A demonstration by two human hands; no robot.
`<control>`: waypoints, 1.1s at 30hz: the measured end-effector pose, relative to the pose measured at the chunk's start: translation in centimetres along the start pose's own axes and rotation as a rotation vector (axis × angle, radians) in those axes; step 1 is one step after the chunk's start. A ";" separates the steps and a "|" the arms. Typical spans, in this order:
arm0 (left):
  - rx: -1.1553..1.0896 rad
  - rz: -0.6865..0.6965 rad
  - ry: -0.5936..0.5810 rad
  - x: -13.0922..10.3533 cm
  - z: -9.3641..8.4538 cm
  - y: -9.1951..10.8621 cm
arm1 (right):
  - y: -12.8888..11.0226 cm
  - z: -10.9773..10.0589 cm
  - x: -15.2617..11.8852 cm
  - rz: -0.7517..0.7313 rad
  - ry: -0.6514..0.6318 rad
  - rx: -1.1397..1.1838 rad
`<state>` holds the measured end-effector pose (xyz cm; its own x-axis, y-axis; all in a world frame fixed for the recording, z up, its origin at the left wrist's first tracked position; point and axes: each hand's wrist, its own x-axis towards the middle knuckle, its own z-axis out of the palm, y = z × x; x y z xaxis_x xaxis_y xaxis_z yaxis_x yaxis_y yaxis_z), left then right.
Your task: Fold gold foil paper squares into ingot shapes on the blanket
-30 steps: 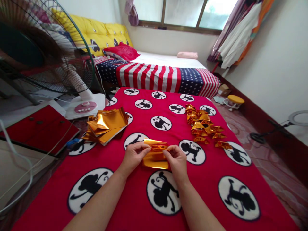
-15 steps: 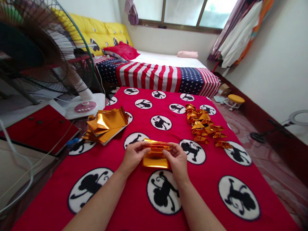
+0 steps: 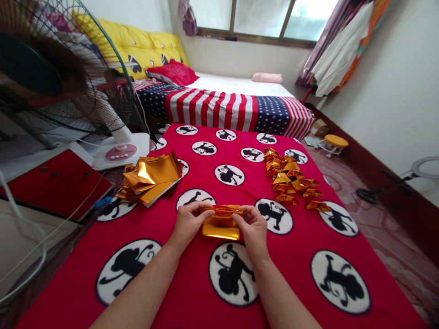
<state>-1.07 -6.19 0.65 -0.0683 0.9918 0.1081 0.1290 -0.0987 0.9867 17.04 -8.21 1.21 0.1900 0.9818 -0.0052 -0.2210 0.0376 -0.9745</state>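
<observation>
Between my two hands is a sheet of gold foil paper [image 3: 221, 228], its far edge folded over into a narrow band. My left hand [image 3: 188, 225] pinches the left end of that fold between thumb and fingers. At the right end, my right hand [image 3: 253, 226] grips it the same way. The near part of the sheet lies toward me over the red cloth [image 3: 171, 283]. A loose stack of gold foil sheets [image 3: 154, 176] rests to the left. On the right sit several folded gold paper ingots [image 3: 288, 176] in a cluster.
A standing fan [image 3: 120, 148] is at the left, beside a dark red panel [image 3: 51, 183]. Beyond the cloth stands a bed [image 3: 222, 107] with a striped and starred cover. A yellow stool [image 3: 336, 140] is on the floor at the right.
The far edge of the foil sheet, which stood up a little above the fingers, is now turned down into the fold. Both hands stay in nearly the same place.
</observation>
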 end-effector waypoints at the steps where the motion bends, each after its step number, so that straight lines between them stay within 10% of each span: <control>1: 0.012 0.007 0.004 0.0 0.0 0.0 | 0.0 0.0 0.0 -0.002 0.000 -0.001; 21: 0.168 0.238 -0.008 0.3 -0.4 0.3 | 0.2 0.1 0.0 0.004 0.008 -0.017; 33: 0.093 0.056 -0.043 0.1 -0.3 0.6 | 0.5 -0.1 0.1 -0.027 -0.008 -0.062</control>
<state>-1.26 -6.17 1.27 -0.0160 0.9877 0.1556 0.2231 -0.1481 0.9635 17.05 -8.12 0.69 0.1875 0.9820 0.0230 -0.1565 0.0530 -0.9863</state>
